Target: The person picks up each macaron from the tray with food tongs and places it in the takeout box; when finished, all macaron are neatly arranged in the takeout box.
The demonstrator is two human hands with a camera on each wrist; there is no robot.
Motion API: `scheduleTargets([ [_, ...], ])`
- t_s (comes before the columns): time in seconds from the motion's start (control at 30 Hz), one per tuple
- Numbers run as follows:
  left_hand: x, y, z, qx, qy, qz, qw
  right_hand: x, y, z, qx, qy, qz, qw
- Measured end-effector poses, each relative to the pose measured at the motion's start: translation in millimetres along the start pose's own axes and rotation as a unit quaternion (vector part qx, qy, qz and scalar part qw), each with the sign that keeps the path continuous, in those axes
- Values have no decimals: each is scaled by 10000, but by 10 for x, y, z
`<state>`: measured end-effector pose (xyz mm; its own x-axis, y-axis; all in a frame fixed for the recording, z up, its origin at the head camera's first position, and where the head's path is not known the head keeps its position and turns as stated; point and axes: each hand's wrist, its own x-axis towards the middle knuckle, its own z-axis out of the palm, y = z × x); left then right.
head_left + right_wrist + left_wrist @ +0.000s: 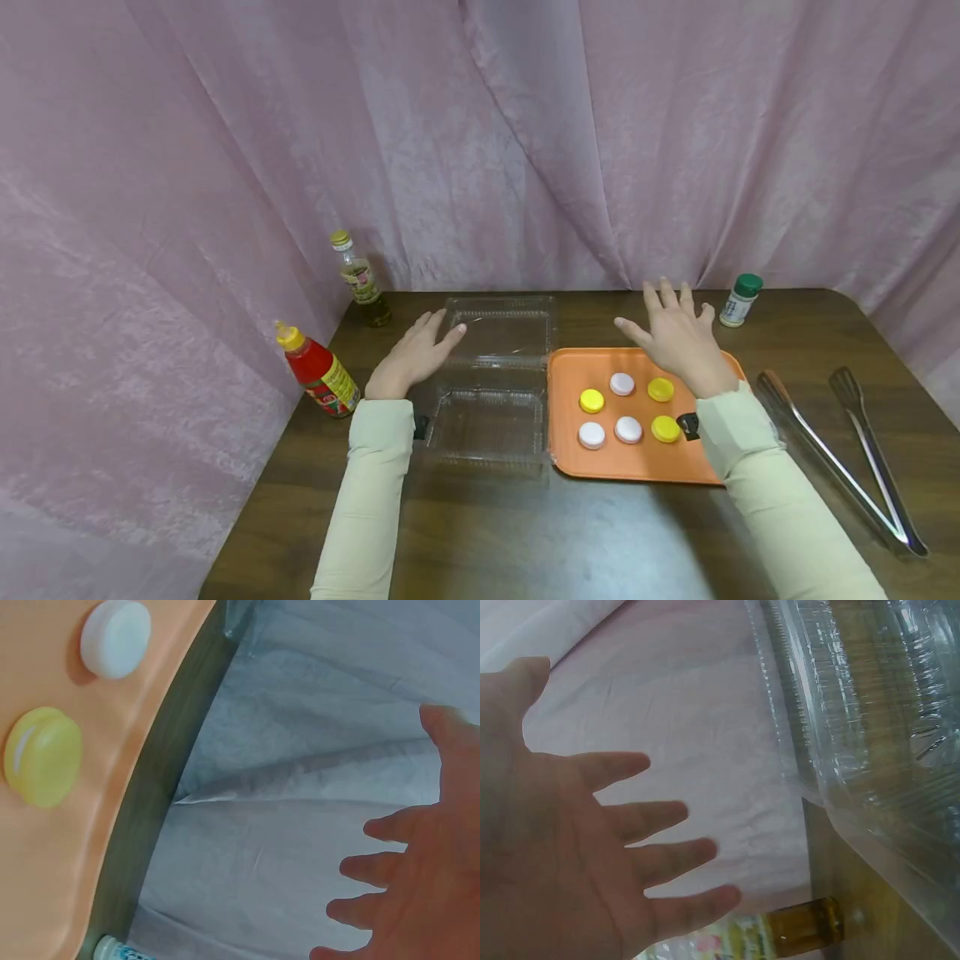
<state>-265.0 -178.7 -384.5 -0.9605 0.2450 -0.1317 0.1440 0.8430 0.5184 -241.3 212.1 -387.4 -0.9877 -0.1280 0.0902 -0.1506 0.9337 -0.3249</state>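
Note:
My left hand [415, 354] is held with straight, spread fingers beside an opened clear plastic clamshell container [491, 408], holding nothing. In the left wrist view its palm and fingers appear in front of the curtain. My right hand [678, 337], fingers also spread and grasping nothing, hovers above the far right part of an orange tray [570, 458]. On that tray lie three yellow macaron-like discs [592, 401] and three white ones [627, 430]. The right wrist view shows a yellow disc [46, 757] with a pale band around its side.
A red sauce bottle [322, 375] with a yellow cap and a glass oil bottle [363, 285] stand at the left. A green-capped seasoning jar [741, 300] is at the back right. Metal tongs [877, 458] lie right of the tray. A pink curtain [480, 150] hangs behind the table.

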Motion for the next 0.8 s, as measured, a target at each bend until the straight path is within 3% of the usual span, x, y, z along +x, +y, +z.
scheduleTargets([
  [0.17,-91,-196,-35,-607,-78,85,9981,-34,109,-14,247,373,42,9990],
  [0.4,-317,-496,-156,-893,6,-54,9960,-187,299,-48,606,996,183,9930],
  [0.6,-492,-711,-219,-979,167,-70,9950,-361,544,-56,703,1077,497,9904],
  [0.8,-523,-787,-155,-1462,57,2,9892,-491,770,-18,706,1042,708,9895],
])
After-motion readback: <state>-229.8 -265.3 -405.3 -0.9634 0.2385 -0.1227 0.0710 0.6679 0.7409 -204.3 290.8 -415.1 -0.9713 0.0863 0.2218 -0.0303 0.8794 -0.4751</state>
